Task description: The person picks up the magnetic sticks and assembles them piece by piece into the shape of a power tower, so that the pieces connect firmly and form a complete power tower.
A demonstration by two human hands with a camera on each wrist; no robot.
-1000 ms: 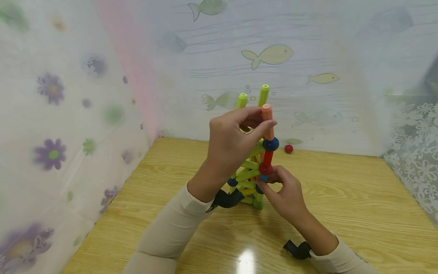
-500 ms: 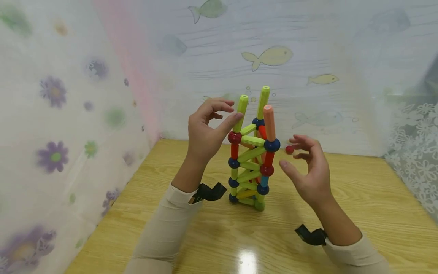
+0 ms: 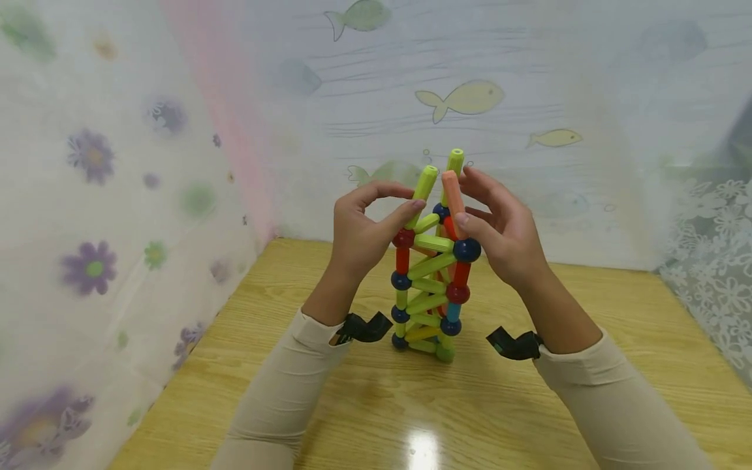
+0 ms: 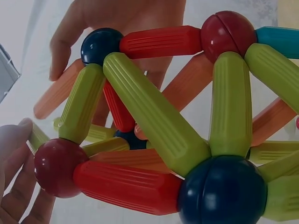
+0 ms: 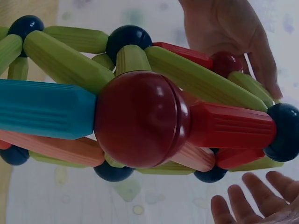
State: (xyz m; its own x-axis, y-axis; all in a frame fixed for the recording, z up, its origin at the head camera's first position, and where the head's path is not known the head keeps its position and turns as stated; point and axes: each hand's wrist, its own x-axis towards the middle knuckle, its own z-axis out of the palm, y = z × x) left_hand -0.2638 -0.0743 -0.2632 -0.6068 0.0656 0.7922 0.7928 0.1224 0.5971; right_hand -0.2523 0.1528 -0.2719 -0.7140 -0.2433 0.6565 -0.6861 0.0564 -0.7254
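A tower of magnetic rods and balls (image 3: 433, 264) stands on the table in the head view, mostly yellow-green rods with blue and red balls. My left hand (image 3: 365, 228) pinches the yellow-green rod (image 3: 427, 183) that rises from the red ball (image 3: 403, 238) at the tower's top left. Thumb in front and fingers behind, my right hand (image 3: 512, 238) holds the orange rod (image 3: 452, 190) on the front blue ball (image 3: 467, 250). Both rods tilt inward, their tops close together but apart. The orange rod (image 4: 58, 88) still meets its blue ball (image 4: 102, 45) in the left wrist view.
A third yellow-green rod (image 3: 456, 158) stands at the tower's rear, on a blue ball (image 3: 441, 212). Under the tower lies a wood-grain table (image 3: 364, 418). Behind it hangs a fish-patterned curtain (image 3: 587, 78), with a flowered one (image 3: 147, 274) on the left.
My left hand went from the orange rod to the left yellow-green rod. The right hand left the lower tower, opened, then rose to the orange rod. Both rods now lean inward.
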